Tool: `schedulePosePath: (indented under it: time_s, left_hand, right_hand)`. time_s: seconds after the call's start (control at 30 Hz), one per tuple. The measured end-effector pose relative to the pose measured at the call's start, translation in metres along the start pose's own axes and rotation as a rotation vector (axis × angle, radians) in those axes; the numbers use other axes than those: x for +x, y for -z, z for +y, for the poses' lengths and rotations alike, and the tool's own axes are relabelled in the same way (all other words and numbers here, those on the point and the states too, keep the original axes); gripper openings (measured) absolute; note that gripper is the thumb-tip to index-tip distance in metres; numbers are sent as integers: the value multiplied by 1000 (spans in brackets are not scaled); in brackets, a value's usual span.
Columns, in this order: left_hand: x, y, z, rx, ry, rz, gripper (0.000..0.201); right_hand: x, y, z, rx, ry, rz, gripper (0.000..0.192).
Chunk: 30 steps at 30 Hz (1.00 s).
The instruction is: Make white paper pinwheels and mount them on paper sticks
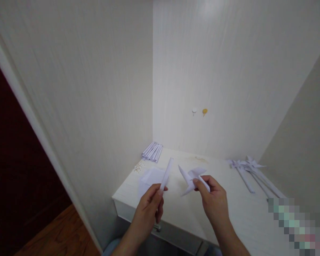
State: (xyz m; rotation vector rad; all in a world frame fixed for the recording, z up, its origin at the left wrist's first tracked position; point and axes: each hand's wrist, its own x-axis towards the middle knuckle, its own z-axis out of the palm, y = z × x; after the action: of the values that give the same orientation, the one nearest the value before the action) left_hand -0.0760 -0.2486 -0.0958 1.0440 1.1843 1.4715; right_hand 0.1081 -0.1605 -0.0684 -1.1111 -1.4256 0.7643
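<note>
Above the near edge of the white desk (229,213), the folded paper pinwheel head (193,177) sits pinched in the right hand (212,197), thumb and forefinger closed on its lower blade; its pointed blades fan out, the longest running from lower right up to a tip at upper left, toward the other hand. Just beside it, the left hand (150,206) grips a rolled paper stick (166,174) by its lower end, fingers closed around it; the stick's long axis stands nearly upright, leaning slightly right, top end free and apart from the blades. The step in hand looks like joining head to stick, and that would call for bringing the stick's tip to the centre of the blades and lining the two up. Under the hands lies a flat paper sheet (149,177). Farther back, a bundle of rolled sticks (152,152) rests by the wall corner, and finished pinwheels (249,170) lie well apart at the right.
</note>
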Motion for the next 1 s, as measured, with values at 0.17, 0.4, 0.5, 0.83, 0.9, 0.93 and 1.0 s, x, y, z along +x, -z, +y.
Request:
schedulePosePath:
  time_s: [0.17, 0.4, 0.5, 0.83, 0.9, 0.93, 1.0]
  left_hand:
    - [-17, -1, 4, -42, 36, -19, 48]
    - [-26, -4, -6, -10, -39, -8, 59]
    - [-28, -9, -5, 17, -61, -32, 55]
    - [-36, -16, 1, -16, -71, 3, 53]
    - [-36, -15, 0, 13, -86, 29, 56]
    - [-37, -15, -1, 37, -102, 39, 55]
    - [-37, -16, -1, 78, -139, 45, 51]
  right_hand:
    - [-11, 1, -22, 16, 50, 6, 29]
    - [-24, 1, -40, -15, 131, 68, 29]
    - [-28, 2, -45, -30, 171, 99, 27]
    - [-37, 8, -46, -28, 230, 160, 22]
    - [-37, 8, -42, -30, 230, 156, 22]
    - [-37, 8, -41, -32, 231, 155, 22]
    - [-37, 8, -39, -35, 233, 156, 22]
